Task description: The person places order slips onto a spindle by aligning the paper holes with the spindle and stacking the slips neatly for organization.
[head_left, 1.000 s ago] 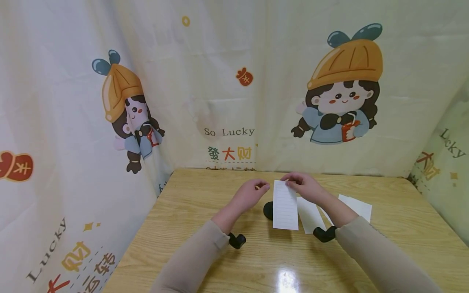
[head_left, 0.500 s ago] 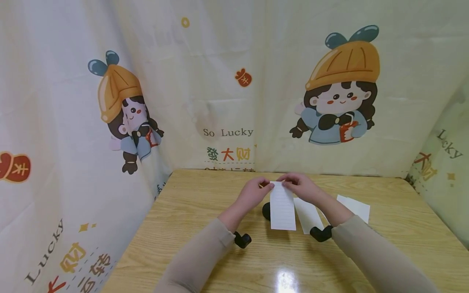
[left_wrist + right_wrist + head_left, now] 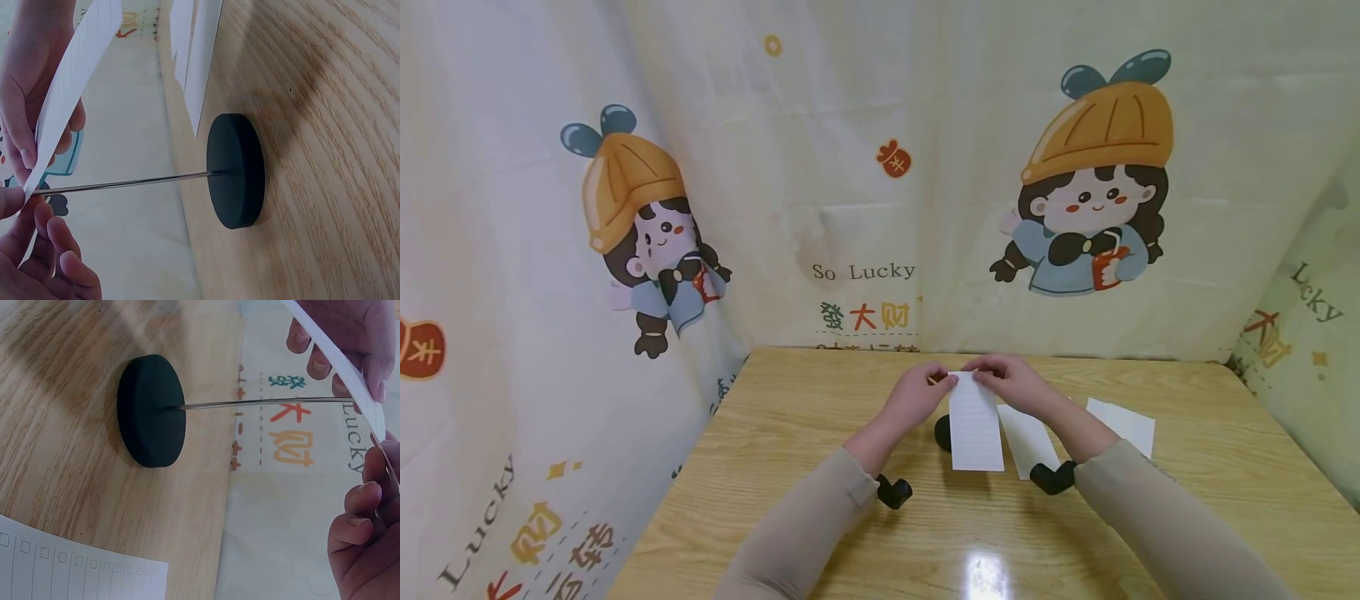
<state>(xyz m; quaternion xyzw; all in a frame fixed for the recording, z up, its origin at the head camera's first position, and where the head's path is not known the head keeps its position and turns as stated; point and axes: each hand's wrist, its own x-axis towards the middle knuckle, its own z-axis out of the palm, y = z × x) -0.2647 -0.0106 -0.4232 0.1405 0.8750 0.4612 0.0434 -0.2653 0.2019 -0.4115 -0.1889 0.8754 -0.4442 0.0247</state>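
Both hands hold a narrow white lined slip of paper upright by its top edge. My left hand pinches the top left corner, thumb in front and fingers behind. Close beside it, my right hand pinches the top right part. Behind the slip stands a holder with a round black base and a thin metal rod. The rod's upper end meets the slip between the two hands; its tip is hidden by paper and fingers. Whether the slip is fixed to the rod, I cannot tell.
To the right on the wooden table lie several more white slips, one close to the holder and others partly behind the right forearm. One slip bears small printed boxes. A printed curtain hangs behind the table.
My left hand has come in from the left and now pinches the slip's top left corner. The right hand has kept its grip, and the slip has shifted slightly left.
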